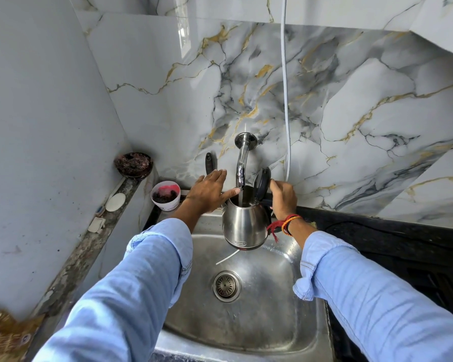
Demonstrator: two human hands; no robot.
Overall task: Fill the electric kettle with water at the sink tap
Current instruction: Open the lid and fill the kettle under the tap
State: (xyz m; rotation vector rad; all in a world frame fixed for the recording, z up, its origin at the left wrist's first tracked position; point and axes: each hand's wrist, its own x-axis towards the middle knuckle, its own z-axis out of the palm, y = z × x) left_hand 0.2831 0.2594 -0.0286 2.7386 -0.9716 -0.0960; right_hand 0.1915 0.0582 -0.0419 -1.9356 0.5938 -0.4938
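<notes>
1. The electric kettle (245,220) sits in the centre of the frame, held in the air above the steel sink (293,288) with its lid (262,182) flipped up and back. Its open mouth is directly beneath the outlet of the tap (241,163), which comes out of the marble wall.

2. The right hand (283,198) is clenched around the kettle's dark handle on the right side of the body and carries its whole weight. A red and orange thread band circles that wrist.

3. The left hand (209,192) is not gripping anything. It lies flat and spread just left of the tap spout, fingers reaching toward the wall and thumb pointing at the kettle's rim. A dark lever-like handle (209,163) stands just behind the fingers; I cannot tell whether the hand touches it, nor whether it works the tap.

4. Done so far, by my reading: kettle fetched, lid opened, mouth lined up under the spout.

5. I cannot make out with certainty a stream falling from the tap into the kettle, and the dark interior hides any water level. So the filling is at its start or just under way.

6. Left to do, most likely: let water run to a suitable level, shut the tap off, close the lid, and lift the kettle away from the sink.

7. At the left of the frame, a small white tub (165,195) and a dark bowl (134,164) stand on the ledge, well clear of the work.
</notes>
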